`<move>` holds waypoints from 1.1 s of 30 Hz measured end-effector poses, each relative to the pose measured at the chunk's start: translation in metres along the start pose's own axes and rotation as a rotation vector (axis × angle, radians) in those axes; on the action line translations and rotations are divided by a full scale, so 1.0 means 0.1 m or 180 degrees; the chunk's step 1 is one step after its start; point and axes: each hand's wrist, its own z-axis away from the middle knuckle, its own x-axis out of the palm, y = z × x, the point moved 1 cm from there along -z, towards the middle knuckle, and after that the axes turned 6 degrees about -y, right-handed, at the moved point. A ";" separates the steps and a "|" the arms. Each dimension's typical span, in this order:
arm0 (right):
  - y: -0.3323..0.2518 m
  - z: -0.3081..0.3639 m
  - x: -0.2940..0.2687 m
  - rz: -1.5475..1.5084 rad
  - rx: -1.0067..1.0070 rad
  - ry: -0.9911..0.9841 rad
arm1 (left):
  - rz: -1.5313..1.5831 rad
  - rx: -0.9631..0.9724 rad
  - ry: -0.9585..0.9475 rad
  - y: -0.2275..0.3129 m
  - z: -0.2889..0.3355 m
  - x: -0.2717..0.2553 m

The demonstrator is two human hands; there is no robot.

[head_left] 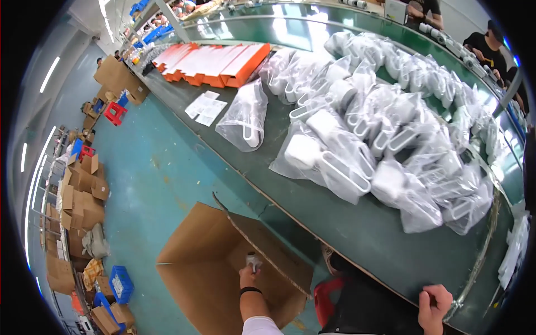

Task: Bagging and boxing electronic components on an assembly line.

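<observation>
My left hand (249, 273) reaches down inside a large open cardboard box (195, 290) on the floor. It is closed around a small white rounded piece (253, 261) with a brownish end; its exact kind is too small to make out. Beside the table's near edge at the lower right, my right hand (436, 304) is curled, and nothing shows in it. On the dark green table (301, 206) lie many clear bags, each with a white device with a long looped handle. One such bagged device (247, 116) lies apart at the left of the heap.
Orange and white flat boxes (212, 62) stand in a row at the table's far left, near some white paper slips (205, 108). A red stool (325, 298) is by my legs. Cartons (84, 190) and a blue crate (121, 283) line the left side. Other people work across the table.
</observation>
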 end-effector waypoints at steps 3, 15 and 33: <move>-0.29 -0.17 -0.10 0.0183 -0.0083 -0.0294 | 0.0457 -0.0014 0.0114 -0.41 -0.66 -0.35; -0.24 -0.30 0.06 0.0163 -0.0312 -0.0445 | 0.1002 -0.0334 -0.0212 -0.47 -1.41 -0.50; -0.03 -0.01 -0.11 -0.0838 -0.0362 0.0045 | -0.1551 0.4428 -0.2018 1.21 4.42 1.70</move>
